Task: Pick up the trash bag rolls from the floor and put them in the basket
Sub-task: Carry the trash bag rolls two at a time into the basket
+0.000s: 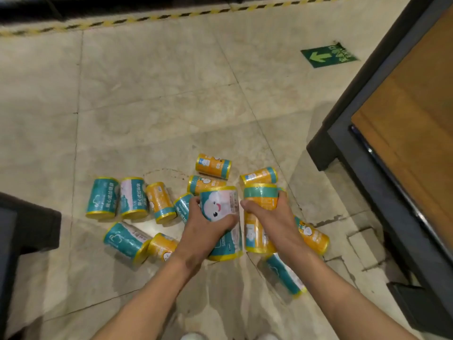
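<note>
- The pick-up step is judged to be in hand: about a dozen trash bag rolls (133,201) are scattered on the floor (147,94), and no basket is seen in view.
- A teal roll (221,222) is gripped by the left hand (206,227), just left of the orange roll.
- An orange roll (259,217) is gripped by the right hand (272,217).
- A lift and carry to the basket is called for next.

Two hands, the left hand (206,225) and the right hand (274,217), each grip one trash bag roll: a teal roll (220,209) and an orange roll (259,217). Around them lie about eleven more: five left of the left hand, three beyond the hands, two right of the right hand, one under the right forearm, though overlaps may hide some.
</note>
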`<act>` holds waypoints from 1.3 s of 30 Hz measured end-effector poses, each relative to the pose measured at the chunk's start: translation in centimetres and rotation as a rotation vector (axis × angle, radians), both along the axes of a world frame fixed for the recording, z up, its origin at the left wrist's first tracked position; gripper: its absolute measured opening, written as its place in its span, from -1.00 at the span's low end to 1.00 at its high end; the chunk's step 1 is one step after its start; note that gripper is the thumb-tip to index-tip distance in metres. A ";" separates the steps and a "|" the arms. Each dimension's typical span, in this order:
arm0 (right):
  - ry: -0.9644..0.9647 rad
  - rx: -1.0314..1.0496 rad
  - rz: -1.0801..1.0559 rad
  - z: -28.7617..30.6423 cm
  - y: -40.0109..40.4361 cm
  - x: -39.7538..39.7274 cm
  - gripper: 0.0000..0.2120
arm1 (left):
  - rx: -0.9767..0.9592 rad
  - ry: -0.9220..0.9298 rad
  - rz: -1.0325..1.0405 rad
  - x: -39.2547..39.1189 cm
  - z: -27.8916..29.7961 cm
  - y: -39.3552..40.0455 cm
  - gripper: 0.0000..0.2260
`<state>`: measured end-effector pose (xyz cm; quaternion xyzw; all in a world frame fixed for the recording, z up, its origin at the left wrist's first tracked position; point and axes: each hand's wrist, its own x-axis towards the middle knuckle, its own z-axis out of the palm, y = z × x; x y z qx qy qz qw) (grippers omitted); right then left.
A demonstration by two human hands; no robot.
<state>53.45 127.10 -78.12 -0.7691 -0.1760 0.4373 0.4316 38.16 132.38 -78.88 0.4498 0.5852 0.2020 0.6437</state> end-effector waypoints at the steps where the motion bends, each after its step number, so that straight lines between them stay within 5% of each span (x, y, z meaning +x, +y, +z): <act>1: 0.012 0.018 0.002 3.2 0.0 0.2 -0.50 | 0.006 -0.018 0.008 0.0 3.3 0.1 -0.48; 11: 0.028 0.106 0.039 42.3 -3.7 1.7 -0.55 | 0.050 -0.136 0.052 -0.4 43.5 -2.0 -0.22; 19: -0.038 0.253 0.001 66.9 -7.7 2.5 -0.57 | 0.157 -0.223 0.022 0.8 68.4 -5.0 -0.34; 25: -0.100 0.313 -0.137 75.9 -10.7 1.9 -0.35 | 0.254 -0.283 -0.078 1.2 77.3 -5.8 -0.47; 32: -0.163 0.350 -0.394 80.5 -18.4 1.0 -0.55 | 0.260 -0.383 -0.340 3.1 81.2 -8.8 -0.39; 39: -0.245 0.322 -0.728 81.7 -30.9 0.0 -0.54 | 0.202 -0.452 -0.710 7.8 82.1 -17.1 -0.30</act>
